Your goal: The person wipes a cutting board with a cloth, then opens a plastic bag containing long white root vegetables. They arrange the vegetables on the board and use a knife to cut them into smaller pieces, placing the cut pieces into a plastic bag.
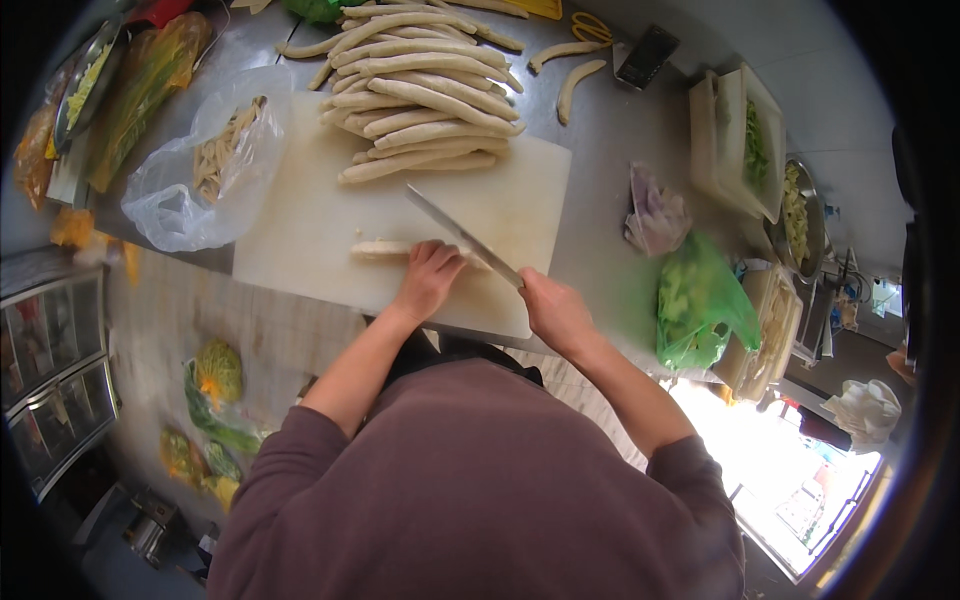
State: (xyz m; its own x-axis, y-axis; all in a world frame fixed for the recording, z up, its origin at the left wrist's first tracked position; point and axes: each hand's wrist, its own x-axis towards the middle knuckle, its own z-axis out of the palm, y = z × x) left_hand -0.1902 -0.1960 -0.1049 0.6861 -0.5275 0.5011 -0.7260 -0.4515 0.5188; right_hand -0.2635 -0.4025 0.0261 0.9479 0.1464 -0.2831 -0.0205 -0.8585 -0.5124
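Observation:
On a white cutting board (300, 202), my left hand (431, 281) presses down on a single pale food stick (379, 250), fingers curled over it. A wide-bladed kitchen knife (457, 229) is gripped by its handle in my right hand (555, 307). The blade slants up and left, just right of my left fingers; whether it touches the stick is unclear. Behind the knife lies a heap of long pale food sticks (431, 97), possibly peeled roots, partly on the board. A clear plastic bag (169, 206) with cut pale strips (225, 154) overlaps the board's left side.
Loose sticks (577, 90), yellow-handled scissors (592, 28) and a black device (649, 56) lie at the far right. Nearer are a crumpled bag (655, 210), a green bag (701, 307) and white bins (709, 142). Bagged vegetables (217, 371) sit on the floor at left.

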